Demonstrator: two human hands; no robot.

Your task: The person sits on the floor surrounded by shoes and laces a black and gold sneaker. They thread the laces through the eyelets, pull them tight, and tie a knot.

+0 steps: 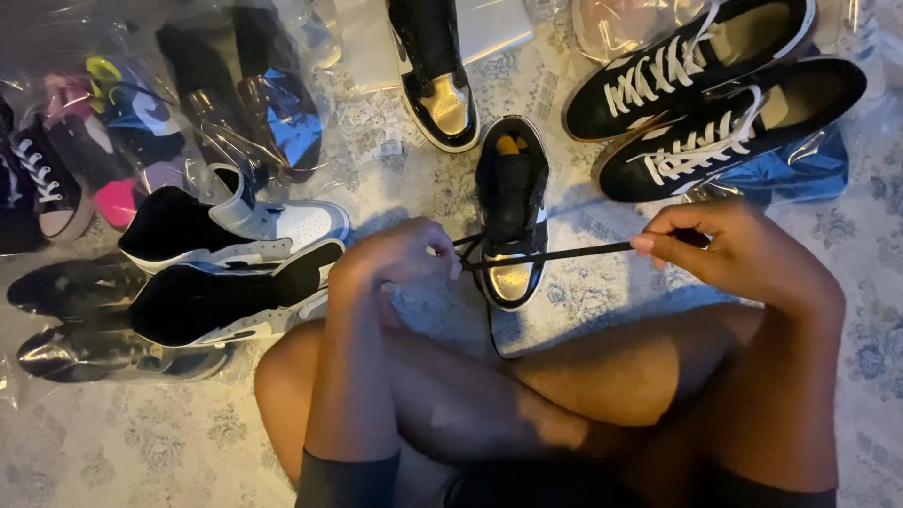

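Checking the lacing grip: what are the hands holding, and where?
Both hands pinch a black shoelace: right hand near its free end, left hand close to the black-and-gold sneaker.

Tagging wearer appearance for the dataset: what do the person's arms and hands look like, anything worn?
Both arms are bare to the edge of view: no sleeves, gloves or watch. Left hand and right hand show no rings or markings. Dark shorts cover the thighs.
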